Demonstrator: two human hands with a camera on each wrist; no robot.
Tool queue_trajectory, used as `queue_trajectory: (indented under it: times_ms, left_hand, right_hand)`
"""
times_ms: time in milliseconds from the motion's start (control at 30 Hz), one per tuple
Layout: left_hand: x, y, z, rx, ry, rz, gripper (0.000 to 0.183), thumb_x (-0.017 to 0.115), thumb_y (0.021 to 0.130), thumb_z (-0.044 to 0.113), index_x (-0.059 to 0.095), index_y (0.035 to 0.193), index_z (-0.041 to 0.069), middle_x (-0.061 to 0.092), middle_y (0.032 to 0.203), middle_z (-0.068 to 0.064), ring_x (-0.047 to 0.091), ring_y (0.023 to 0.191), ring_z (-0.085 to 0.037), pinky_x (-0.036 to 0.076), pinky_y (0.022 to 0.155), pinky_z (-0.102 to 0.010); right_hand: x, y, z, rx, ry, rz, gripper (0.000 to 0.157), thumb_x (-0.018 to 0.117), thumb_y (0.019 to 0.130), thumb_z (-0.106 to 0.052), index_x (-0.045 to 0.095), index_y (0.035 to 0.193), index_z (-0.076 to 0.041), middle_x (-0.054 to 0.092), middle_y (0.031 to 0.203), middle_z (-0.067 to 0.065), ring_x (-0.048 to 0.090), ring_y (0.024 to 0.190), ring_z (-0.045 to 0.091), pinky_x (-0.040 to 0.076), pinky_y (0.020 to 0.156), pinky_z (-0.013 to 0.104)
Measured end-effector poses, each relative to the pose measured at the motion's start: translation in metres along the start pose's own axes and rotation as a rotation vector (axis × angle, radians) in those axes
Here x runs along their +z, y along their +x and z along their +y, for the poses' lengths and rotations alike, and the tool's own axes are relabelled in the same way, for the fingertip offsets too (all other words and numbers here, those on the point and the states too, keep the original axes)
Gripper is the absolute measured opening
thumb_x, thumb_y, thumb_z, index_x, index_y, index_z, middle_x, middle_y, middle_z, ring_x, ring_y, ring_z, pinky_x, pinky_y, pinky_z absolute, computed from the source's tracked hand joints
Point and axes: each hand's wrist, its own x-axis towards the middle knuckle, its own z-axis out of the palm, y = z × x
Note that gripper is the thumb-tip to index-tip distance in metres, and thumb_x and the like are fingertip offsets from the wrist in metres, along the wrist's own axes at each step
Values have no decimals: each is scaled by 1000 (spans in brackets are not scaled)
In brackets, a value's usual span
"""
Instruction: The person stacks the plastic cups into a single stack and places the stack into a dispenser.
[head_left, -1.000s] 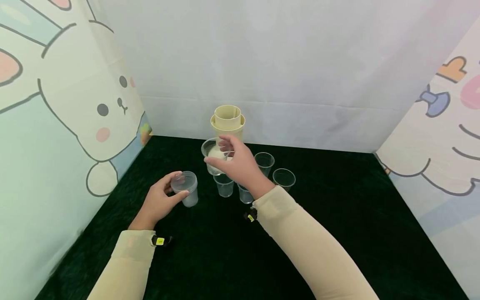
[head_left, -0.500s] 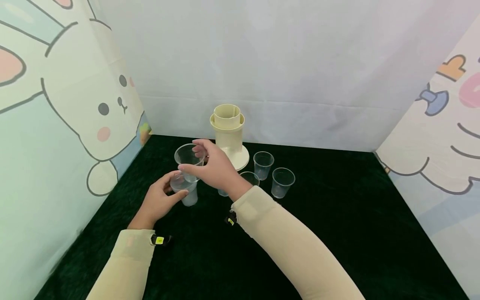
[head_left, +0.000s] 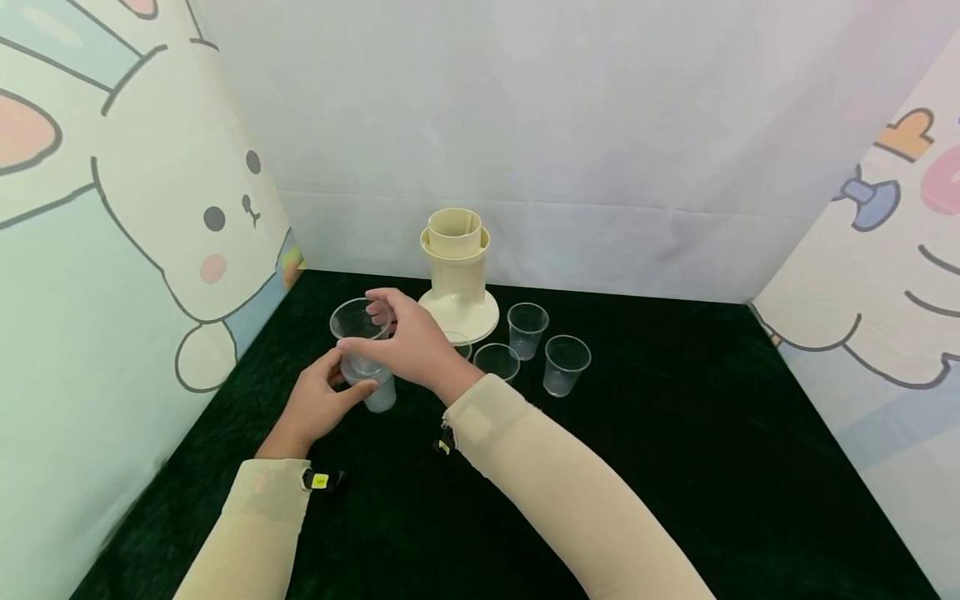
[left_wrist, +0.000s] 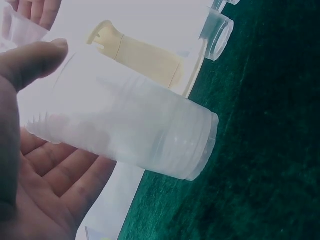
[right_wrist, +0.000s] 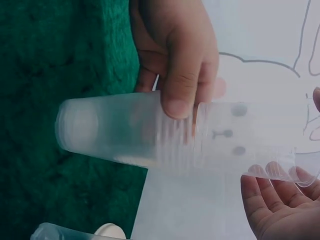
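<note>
My left hand (head_left: 318, 404) grips a stack of nested clear plastic cups (head_left: 382, 395), its thumb on one side near the stacked rims in the right wrist view. Right above that stack, my right hand (head_left: 412, 343) holds a single clear plastic cup (right_wrist: 250, 135) near its rim, fingers and thumb on opposite sides. The base of this cup meets the mouth of the stack; how far it sits inside I cannot tell. The stack (left_wrist: 135, 120) shows tilted in the left wrist view, with part of the right hand (left_wrist: 37, 12) at the top left corner.
A cream cup dispenser (head_left: 459, 279) on a round base stands at the back of the dark green cloth (head_left: 675, 450). Several clear cups stand near it, including a rear cup (head_left: 527, 333) and a right-hand cup (head_left: 566, 367). The right forearm partly hides others.
My right hand has carried the single cup left and down from in front of the dispenser to the top of the stack. The left hand has stayed in place.
</note>
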Motion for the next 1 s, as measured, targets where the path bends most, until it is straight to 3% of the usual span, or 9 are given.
queue_trajectory:
  times_ms: [333, 600, 1000]
  left_hand:
    - [0, 0, 2, -24, 6, 6, 77, 73, 96, 47, 40, 156, 11, 50, 149, -17, 53, 132, -37, 46, 107, -58]
    - [2, -1, 0, 15, 13, 16, 69, 73, 97, 42, 46, 152, 12, 50, 150, -15, 54, 131, -36, 46, 106, -57]
    - [1, -1, 0, 44, 1, 13, 72, 74, 96, 44, 44, 153, 12, 52, 148, -15, 54, 132, -37, 48, 104, -58]
  right_hand:
    - [6, 1, 4, 17, -10, -23, 70, 77, 93, -44, 47, 151, -19, 60, 139, -1, 57, 120, 11, 53, 97, 34]
    - [12, -2, 14, 53, 4, -19, 72, 78, 91, -47, 48, 151, -21, 61, 137, -3, 57, 122, 11, 52, 99, 38]
    - [21, 0, 28, 145, -2, -45, 76, 80, 90, -46, 45, 153, -23, 53, 148, -1, 51, 134, 15, 49, 106, 45]
